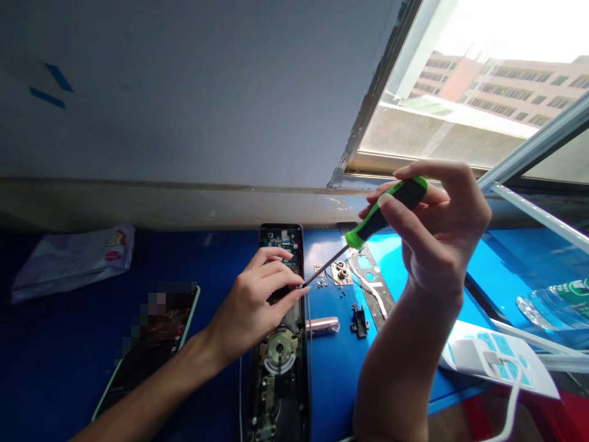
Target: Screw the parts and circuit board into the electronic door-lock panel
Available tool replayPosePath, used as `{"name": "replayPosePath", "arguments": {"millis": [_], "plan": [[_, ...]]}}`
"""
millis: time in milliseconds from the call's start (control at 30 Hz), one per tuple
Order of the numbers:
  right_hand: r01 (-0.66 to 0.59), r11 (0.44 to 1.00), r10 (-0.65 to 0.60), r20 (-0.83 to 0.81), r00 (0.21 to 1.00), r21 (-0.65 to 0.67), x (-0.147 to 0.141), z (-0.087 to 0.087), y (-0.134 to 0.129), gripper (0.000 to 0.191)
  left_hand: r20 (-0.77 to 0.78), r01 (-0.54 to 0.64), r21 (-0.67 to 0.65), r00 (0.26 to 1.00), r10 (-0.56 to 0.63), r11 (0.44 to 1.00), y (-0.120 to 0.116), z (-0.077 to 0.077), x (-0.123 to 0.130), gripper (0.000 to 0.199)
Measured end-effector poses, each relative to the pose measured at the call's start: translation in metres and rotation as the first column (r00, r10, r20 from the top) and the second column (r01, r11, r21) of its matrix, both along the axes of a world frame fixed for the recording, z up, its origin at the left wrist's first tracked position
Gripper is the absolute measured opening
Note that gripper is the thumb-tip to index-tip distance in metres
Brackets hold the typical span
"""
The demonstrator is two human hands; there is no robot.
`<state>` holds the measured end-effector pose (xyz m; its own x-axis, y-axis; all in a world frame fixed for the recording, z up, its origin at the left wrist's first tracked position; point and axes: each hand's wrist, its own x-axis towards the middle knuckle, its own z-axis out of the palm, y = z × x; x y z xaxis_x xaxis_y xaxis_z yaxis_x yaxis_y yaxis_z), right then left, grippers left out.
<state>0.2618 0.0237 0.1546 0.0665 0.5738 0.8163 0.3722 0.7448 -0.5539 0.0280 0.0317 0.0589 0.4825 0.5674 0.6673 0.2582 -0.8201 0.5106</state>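
Observation:
A long black device housing [301, 380] lies open on the blue table, with a blue-green circuit board [275, 245] at its far end and a round metal mechanism [280, 348] nearer me. My right hand [432, 221] is closed around the green and black handle of a screwdriver [389, 212]. The shaft slants down to the left, its tip at the housing's right edge. My left hand [264, 294] rests over the housing, thumb and index finger pressed together beside the tip. Whatever lies between those fingertips is too small to make out.
Right of the housing lie small screws [322, 283], a metal part [342, 273], a black bracket [359, 321], a pinkish cylinder [324, 325] and a perforated plate [375, 285]. A phone [156, 344] and packet [78, 261] lie left; a power strip [501, 359] and bottle [556, 304] lie right.

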Motion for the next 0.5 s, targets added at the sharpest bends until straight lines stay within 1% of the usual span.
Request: {"name": "replayPosePath", "arguments": {"millis": [167,333,500], "plan": [[0.017,1.000,-0.017,0.001,1.000,-0.017,-0.007,0.001,-0.003,0.028,-0.009,-0.023,-0.023,1.000,0.022,0.999,-0.001,0.003,-0.001,0.013],[0.013,0.995,-0.011,0.017,1.000,-0.100,-0.014,0.003,-0.008,0.029,-0.019,-0.041,-0.028,0.999,0.040,0.999,-0.001,0.006,-0.002,0.019],[-0.026,0.994,0.025,-0.013,1.000,-0.105,-0.019,0.005,-0.012,0.030,-0.038,-0.059,-0.039,0.998,0.058,0.997,-0.002,0.006,-0.002,0.022]]}}
